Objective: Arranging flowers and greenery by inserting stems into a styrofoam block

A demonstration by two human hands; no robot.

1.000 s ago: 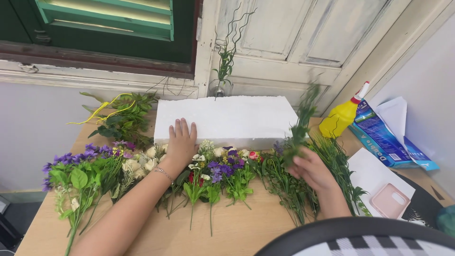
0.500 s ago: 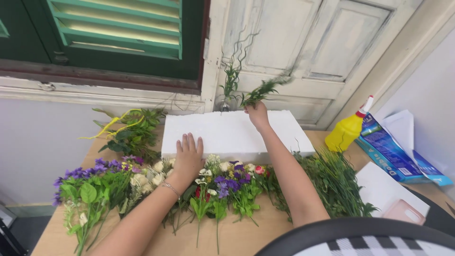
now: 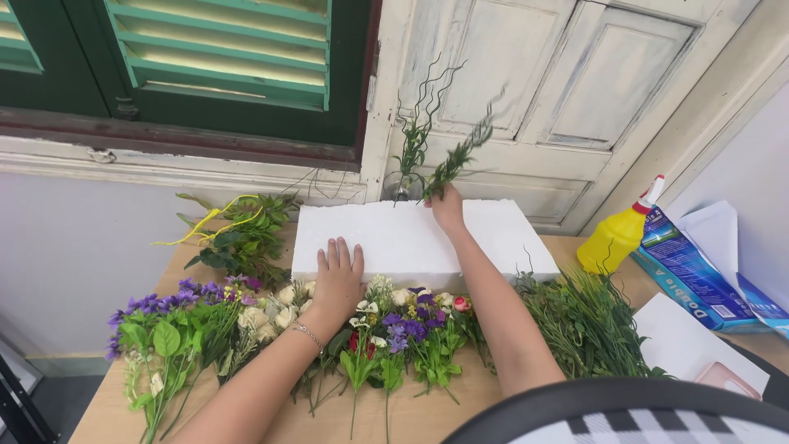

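Note:
A white foam block (image 3: pixel 411 234) lies on the wooden table (image 3: pixel 411 407) against the wall. My left hand (image 3: pixel 337 275) rests flat on its front left part, fingers spread. My right hand (image 3: pixel 448 207) is at the block's back edge, shut on a green leafy sprig (image 3: pixel 460 156) that stands upright. Beside it a thin curly green stem (image 3: pixel 415 136) stands at the block's back edge. A row of artificial flowers (image 3: pixel 386 316), purple, white and red, lies in front of the block.
A pile of green stems (image 3: pixel 583 316) lies right of my arm, leafy branches with yellow strands (image 3: pixel 234 230) at back left. A yellow spray bottle (image 3: pixel 616 234), a blue packet (image 3: pixel 686 275), white paper (image 3: pixel 690 345) and a pink case (image 3: pixel 727 378) sit at right.
My right hand picked a green sprig from the pile at right and carried it to the foam block's back edge, where it now holds it upright. My left hand stayed on the block.

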